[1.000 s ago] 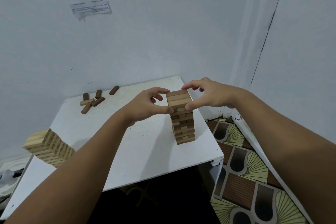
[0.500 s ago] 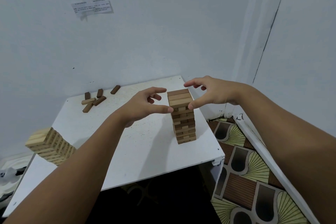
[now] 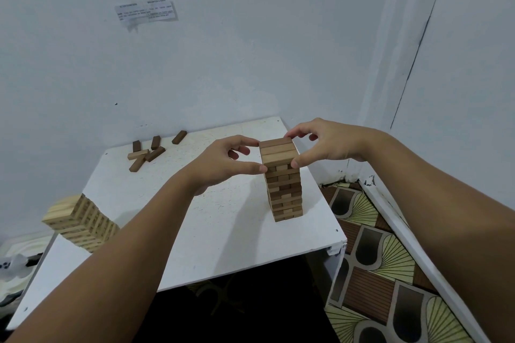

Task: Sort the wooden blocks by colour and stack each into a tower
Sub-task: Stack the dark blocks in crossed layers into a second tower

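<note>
Head | brown tower [image 3: 283, 184] top | between both hands' fingers [image 3: 252, 167]

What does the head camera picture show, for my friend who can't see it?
Two hands, left hand and right hand, pinch the top of a brown tower on a white table. A pale tower stands at the left, and loose blocks lie near the wall.
</note>
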`<control>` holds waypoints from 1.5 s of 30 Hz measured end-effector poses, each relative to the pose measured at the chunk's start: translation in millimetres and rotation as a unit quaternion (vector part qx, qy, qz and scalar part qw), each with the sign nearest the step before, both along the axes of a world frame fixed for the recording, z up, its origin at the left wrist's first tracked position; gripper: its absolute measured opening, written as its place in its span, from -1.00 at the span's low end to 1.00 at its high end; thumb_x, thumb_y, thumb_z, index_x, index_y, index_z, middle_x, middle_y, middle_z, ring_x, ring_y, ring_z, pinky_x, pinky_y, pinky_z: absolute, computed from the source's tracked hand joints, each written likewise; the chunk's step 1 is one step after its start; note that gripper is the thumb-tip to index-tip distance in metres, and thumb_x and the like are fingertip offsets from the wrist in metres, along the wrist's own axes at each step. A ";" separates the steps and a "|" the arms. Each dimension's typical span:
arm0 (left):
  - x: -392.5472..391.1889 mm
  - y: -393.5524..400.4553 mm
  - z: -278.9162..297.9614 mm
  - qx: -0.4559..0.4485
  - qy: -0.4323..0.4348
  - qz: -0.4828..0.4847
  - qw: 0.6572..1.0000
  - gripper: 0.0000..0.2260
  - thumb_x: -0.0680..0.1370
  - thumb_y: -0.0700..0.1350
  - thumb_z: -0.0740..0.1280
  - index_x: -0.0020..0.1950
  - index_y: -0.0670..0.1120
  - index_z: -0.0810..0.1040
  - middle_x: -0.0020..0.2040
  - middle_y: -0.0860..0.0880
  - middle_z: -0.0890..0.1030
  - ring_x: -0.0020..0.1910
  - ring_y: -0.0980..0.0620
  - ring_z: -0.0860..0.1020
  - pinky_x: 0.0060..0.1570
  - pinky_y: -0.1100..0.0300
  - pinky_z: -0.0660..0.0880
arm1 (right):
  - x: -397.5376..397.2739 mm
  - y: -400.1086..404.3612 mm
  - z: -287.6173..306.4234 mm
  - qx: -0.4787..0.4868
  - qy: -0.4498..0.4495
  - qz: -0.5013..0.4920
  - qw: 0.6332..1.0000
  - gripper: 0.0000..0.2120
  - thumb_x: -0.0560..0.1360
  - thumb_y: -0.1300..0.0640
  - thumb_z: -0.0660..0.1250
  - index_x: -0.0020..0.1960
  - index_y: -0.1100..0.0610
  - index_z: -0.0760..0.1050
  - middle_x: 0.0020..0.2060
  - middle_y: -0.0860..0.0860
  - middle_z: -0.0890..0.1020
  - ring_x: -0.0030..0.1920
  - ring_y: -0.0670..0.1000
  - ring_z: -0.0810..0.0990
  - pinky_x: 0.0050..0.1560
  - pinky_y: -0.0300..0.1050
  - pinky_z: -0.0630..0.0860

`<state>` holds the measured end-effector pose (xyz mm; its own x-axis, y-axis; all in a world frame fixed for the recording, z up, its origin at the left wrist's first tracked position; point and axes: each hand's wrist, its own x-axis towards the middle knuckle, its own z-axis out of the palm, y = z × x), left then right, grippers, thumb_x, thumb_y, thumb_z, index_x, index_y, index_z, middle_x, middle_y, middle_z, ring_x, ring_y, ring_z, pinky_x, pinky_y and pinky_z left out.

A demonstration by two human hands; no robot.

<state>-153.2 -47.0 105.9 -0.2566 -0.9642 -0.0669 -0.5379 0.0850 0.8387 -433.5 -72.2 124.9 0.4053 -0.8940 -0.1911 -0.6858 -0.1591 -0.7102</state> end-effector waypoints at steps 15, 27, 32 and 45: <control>68.1 19.6 4.9 -0.117 -0.039 0.221 0.967 -0.75 0.60 0.04 0.43 0.26 0.04 0.59 0.04 0.04 0.61 -0.14 0.15 0.54 -0.25 0.27 0.43 | 97.4 6.3 53.5 -0.270 0.066 -0.010 0.960 -0.47 0.61 -0.28 0.25 0.52 -0.12 0.36 0.38 0.00 0.40 0.45 0.05 0.27 0.39 0.07 0.32; 143.2 17.3 -68.8 -0.020 -0.266 0.266 0.926 -0.57 0.69 -0.04 0.23 0.56 -0.04 0.32 0.43 -0.18 0.40 0.42 -0.21 0.33 0.28 -0.05 0.39 | 257.8 -5.5 -38.5 -0.210 0.203 0.075 0.953 -0.49 0.68 -0.03 0.15 0.58 0.05 0.19 0.46 0.12 0.34 0.46 0.18 0.27 0.22 0.12 0.42; 157.9 -3.2 -95.1 0.013 -0.260 0.283 0.923 -0.59 0.71 -0.06 0.18 0.58 -0.05 0.30 0.44 -0.21 0.37 0.43 -0.24 0.30 0.29 -0.09 0.39 | 279.0 -28.2 -97.1 -0.154 0.207 0.066 0.964 -0.49 0.69 -0.03 0.15 0.61 0.03 0.17 0.48 0.14 0.32 0.45 0.20 0.29 0.22 0.12 0.43; 181.4 -126.0 -118.4 0.041 -0.191 0.476 0.857 -0.57 0.72 0.12 0.12 0.60 0.16 0.24 0.57 -0.14 0.18 0.50 -0.20 0.18 0.45 -0.10 0.17 | 339.2 -153.4 -143.6 -0.122 0.018 -0.069 0.990 -0.57 0.65 0.14 0.25 0.48 -0.15 0.40 0.30 0.08 0.45 0.28 0.14 0.45 0.23 0.09 0.54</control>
